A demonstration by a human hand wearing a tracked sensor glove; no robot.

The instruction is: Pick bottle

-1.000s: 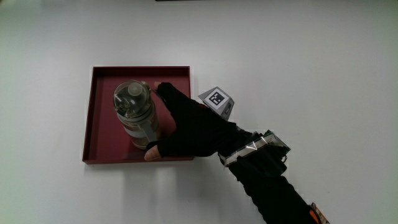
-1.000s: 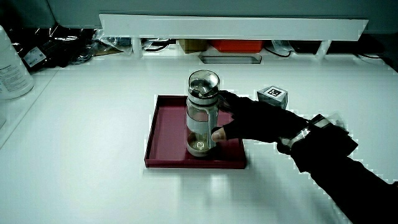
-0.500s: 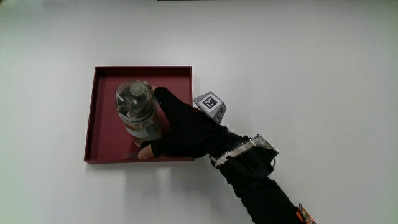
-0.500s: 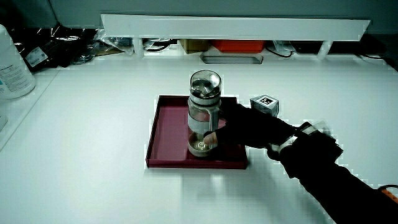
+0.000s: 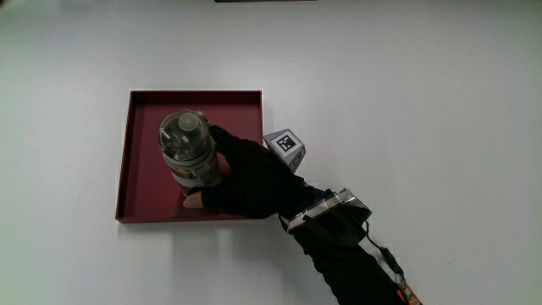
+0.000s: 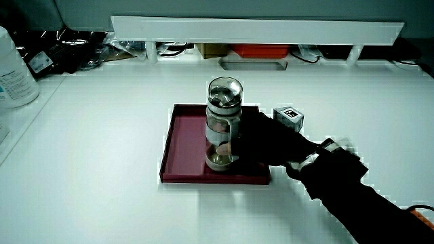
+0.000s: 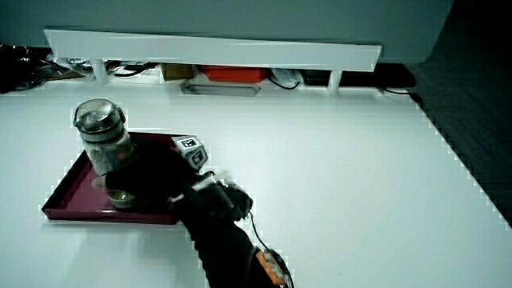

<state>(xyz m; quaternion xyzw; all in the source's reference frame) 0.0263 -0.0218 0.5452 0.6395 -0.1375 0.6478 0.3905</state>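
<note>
Since a second ago the hand (image 5: 246,178) has slid closer and wrapped around the bottle (image 5: 188,151), which stands upright in the red tray (image 5: 135,144); from above, fingers curl against its side, thumb at its base. In both side views the hand (image 6: 261,144) grips the bottle (image 6: 222,122) low, tray (image 7: 68,192) beneath.

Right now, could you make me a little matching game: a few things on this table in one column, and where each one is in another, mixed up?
Things:
1. bottle
2. tray
3. hand
4. patterned cube

Places or states:
A. lies flat on the table
B. sits on the back of the hand
C. stands upright in the tray
D. wrapped around the bottle

Pairs: 1-C, 2-A, 3-D, 4-B
</note>
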